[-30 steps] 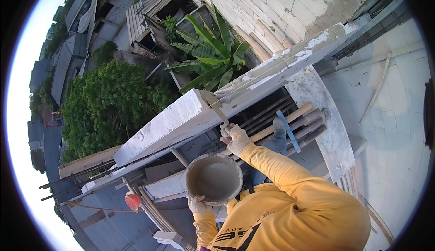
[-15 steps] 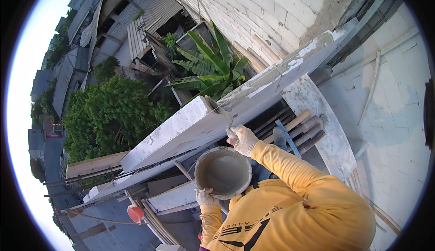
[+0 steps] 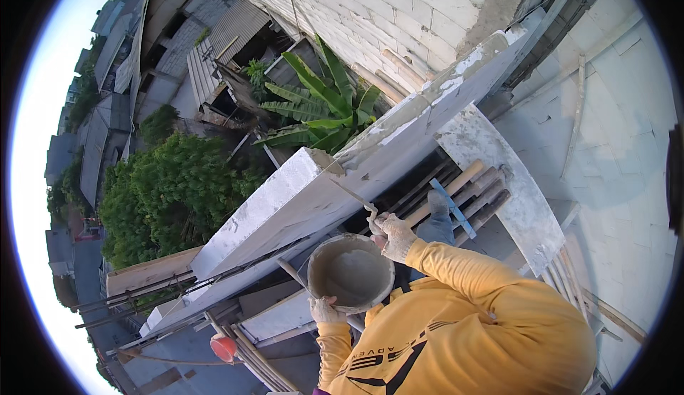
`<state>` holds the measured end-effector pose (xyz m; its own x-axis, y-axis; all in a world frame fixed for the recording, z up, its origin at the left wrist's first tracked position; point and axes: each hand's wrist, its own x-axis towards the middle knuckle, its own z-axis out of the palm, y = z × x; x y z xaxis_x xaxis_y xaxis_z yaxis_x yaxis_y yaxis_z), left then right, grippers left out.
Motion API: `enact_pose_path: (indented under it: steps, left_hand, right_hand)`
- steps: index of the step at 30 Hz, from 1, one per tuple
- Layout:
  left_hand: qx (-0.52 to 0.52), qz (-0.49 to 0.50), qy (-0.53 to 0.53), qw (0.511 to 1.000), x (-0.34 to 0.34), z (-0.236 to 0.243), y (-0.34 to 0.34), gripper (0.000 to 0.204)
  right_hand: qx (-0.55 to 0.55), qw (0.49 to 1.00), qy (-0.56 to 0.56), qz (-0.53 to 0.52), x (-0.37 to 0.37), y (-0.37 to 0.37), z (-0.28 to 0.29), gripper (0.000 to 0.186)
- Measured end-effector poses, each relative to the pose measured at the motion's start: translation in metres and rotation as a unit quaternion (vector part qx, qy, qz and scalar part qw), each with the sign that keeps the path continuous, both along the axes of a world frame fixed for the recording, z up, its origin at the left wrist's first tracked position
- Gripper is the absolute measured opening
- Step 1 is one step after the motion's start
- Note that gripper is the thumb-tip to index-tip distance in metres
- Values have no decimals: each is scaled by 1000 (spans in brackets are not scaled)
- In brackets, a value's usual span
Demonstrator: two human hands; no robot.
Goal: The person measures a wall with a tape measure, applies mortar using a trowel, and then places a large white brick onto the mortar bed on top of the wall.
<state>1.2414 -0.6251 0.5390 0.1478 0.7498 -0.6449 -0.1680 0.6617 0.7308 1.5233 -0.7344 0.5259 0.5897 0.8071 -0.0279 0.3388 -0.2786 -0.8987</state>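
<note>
In my right hand [image 3: 396,237], gloved in pale knit, is a mortar-smeared trowel [image 3: 372,213], gripped by its handle. Its thin blade points up and left toward the end of a white block [image 3: 263,206] laid on the wall. My left hand [image 3: 326,310], also gloved, is closed on the near-left rim of a round grey bucket [image 3: 350,240] held against my front. Wet grey mortar [image 3: 349,272] lies inside it. A rod [image 3: 291,272] slants beside the bucket near my left hand; I cannot tell whether my fingers touch it.
The block wall [image 3: 427,110] runs to the upper right with mortar along its top. Greenery and roofs lie far below its outer side. Wooden poles [image 3: 463,181], a blue-handled tool [image 3: 453,208] and a mortar-stained board [image 3: 499,174] are at my right; a red dipper [image 3: 224,348] hangs lower left.
My right hand has drawn the trowel back from the block's end, down and right toward the bucket. My left hand keeps hold of the bucket. The view has shifted slightly.
</note>
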Motion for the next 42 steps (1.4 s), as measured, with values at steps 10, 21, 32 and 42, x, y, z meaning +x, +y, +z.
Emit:
enact_pose_path:
  steps: [10, 21, 32, 42]
  left_hand:
    - [-66, -107, -67, 990, 89, 7, -5, 58]
    - [-16, -267, -98, 959, 226, 2, -66, 60]
    - [31, -481, -4, 876, 302, -7, -114, 78]
    - [217, -634, 128, 731, 357, -36, -123, 114]
  right_hand:
    - [-300, 908, 10, 293, 55, -74, 97, 33]
    - [-247, 867, -272, 336, 102, -20, 124, 78]
    - [-274, 843, -321, 335, 207, -73, 112, 44]
    - [-375, 879, -129, 266, 270, -161, 94, 26]
